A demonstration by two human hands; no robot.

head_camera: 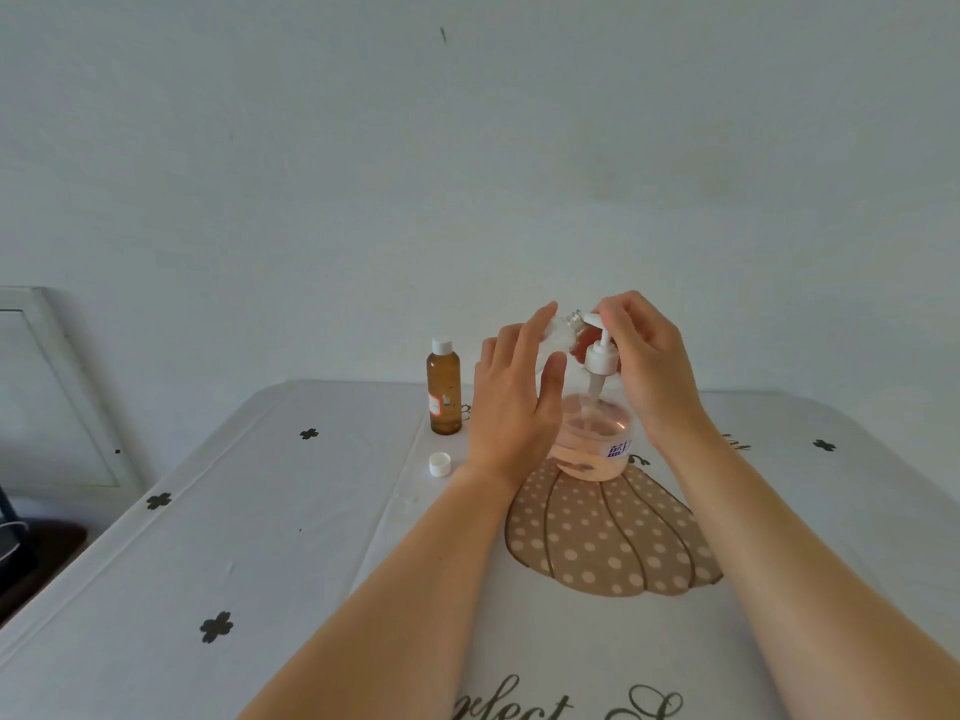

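Pink pump bottle (597, 433) upright on desk (311, 511), below right hand (649, 366) clamped on its pump head; spout aimed left at small clear bottle (558, 337), gripped just beside it by left hand (511, 407).

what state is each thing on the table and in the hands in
pink bottle, upright, partly full, pump lifted off its neck
pump, raised, tube in the bottle, pinched by right hand
small clear bottle, raised, held by left hand
amber bottle, upright, capped
white cap, loose on the table
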